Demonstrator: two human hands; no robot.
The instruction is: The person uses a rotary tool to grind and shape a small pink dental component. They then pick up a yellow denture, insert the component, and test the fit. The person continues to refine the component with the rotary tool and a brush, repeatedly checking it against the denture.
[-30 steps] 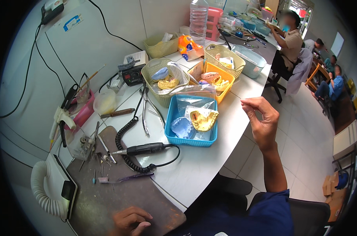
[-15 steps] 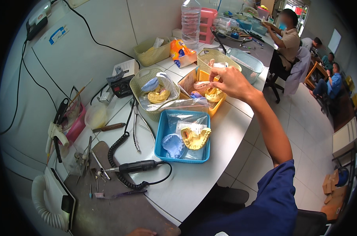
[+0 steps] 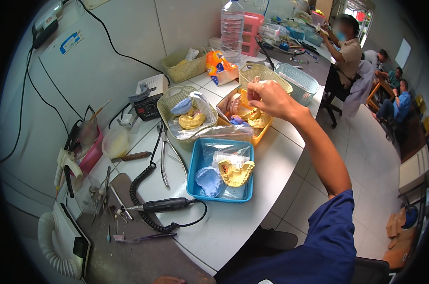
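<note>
Pinkish dental cast point(image 3: 234, 104) is in the orange basket point(image 3: 262, 136), toward its left side, tipped up on edge w/ its teeth showing; half a sec ago it lay flatter & more to the right. Yellow casts point(image 3: 258, 119) sit right of it in the same basket, pale & chunky, showing a bit more than in the prev. frame. Small blue-purple pc point(image 3: 236, 120) lies at the near side.

R hand point(image 3: 273, 100) is over that basket's right side, fingers curled, thumb close to index; can't tell if anything's pinched, or whether fingertips touch a cast. A sec ago it was off to the right, over the floor; since the last frame it's hardly moved. L hand point(image 3: 169, 280): just a sliver at the near edge, can't tell open or closed; more of it showed a sec ago.

Nearer: blue tray point(image 3: 224, 198) w/ blue cast point(image 3: 208, 181) left, yellow arch cast point(image 3: 236, 173) right, plus plastic bag. Left of the orange one: pale green basket point(image 3: 183, 138) w/ another blue & yellow cast pair. Further left on the desk point(image 3: 271, 165): pliers point(image 3: 163, 163), then nearer, black handpiece point(image 3: 165, 205) w/ coiled cord & purple toothbrush point(image 3: 153, 236).
</note>
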